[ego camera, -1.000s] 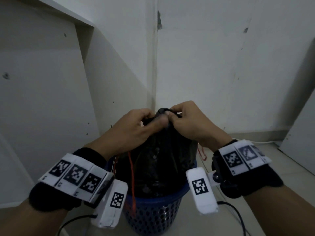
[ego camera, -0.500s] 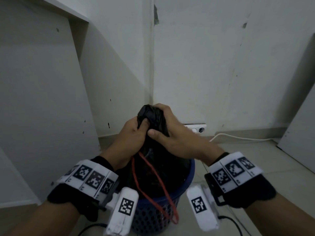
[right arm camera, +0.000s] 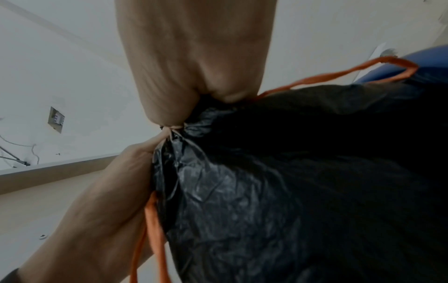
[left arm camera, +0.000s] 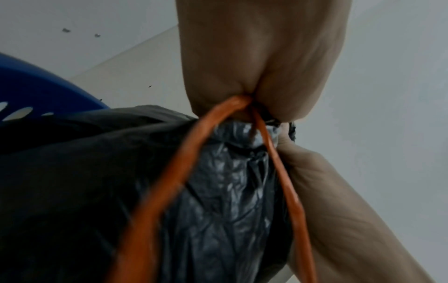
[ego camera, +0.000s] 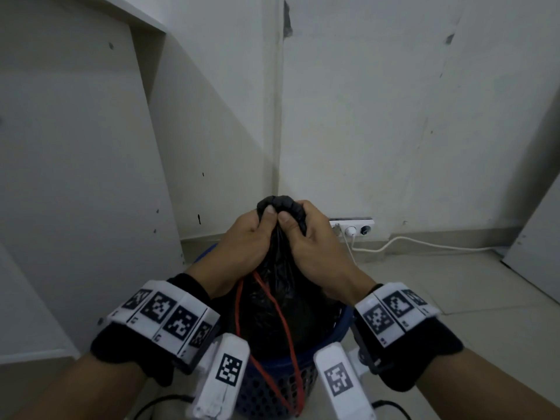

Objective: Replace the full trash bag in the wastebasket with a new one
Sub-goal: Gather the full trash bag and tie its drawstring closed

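Black trash bag (ego camera: 281,301) neck gripped between left hand (ego camera: 245,237) and right hand (ego camera: 315,241), seated in blue wastebasket (ego camera: 272,386), wall corner close behind, open floor (ego camera: 454,286) right.

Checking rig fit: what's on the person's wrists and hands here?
Both bare-fingered hands, left hand and right hand, wear black wrist wraps with white bands of square black-and-white markers. A white marker-tagged camera block hangs under each wrist, trailing a black cable. No sleeves visible.
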{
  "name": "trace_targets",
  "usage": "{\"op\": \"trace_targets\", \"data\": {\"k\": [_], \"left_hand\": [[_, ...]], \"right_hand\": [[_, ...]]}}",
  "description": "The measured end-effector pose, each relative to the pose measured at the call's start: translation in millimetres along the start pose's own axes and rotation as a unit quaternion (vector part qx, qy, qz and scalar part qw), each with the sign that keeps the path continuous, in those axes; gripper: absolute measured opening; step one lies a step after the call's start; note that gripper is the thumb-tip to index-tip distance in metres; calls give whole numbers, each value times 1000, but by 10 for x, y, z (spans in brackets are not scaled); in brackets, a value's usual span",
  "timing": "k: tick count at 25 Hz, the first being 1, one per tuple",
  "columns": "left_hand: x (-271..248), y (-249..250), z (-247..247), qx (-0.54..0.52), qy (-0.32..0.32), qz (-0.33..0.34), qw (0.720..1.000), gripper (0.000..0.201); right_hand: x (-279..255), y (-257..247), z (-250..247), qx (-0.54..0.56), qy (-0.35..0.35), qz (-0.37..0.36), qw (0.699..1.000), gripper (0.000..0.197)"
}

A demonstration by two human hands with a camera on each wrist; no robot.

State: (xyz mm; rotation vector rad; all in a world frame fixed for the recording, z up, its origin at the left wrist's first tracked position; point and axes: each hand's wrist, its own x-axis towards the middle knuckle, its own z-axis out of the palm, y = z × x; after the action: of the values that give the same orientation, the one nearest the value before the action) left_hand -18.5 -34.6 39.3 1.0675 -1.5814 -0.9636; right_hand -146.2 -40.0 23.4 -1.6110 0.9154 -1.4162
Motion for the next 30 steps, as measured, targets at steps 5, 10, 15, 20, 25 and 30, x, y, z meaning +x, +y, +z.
{"op": "trace_targets", "data": {"k": [5, 10, 15, 20, 25, 30], "left_hand": [[32, -17, 60, 98, 23, 19, 995, 36], [82, -8, -260, 298, -3, 182, 937, 55], [33, -114, -294, 317, -19, 241, 917, 28], [48, -142, -248, 280, -33, 163, 946, 18], [64, -167, -141, 269, -28, 62, 961, 43], [120, -268, -184, 280, -20, 6, 960, 52]], "right_hand": [[53, -15, -5, -80, 48, 36, 995, 21], [157, -18, -106, -128, 38, 40, 990, 30], [137, -188, -167, -118, -42, 102, 987, 37], [82, -306, -392, -352, -137, -12, 926, 62], [6, 20, -444, -430, -126, -139, 883, 33], [-35, 60, -297, -409, -101, -95, 902, 20]]}}
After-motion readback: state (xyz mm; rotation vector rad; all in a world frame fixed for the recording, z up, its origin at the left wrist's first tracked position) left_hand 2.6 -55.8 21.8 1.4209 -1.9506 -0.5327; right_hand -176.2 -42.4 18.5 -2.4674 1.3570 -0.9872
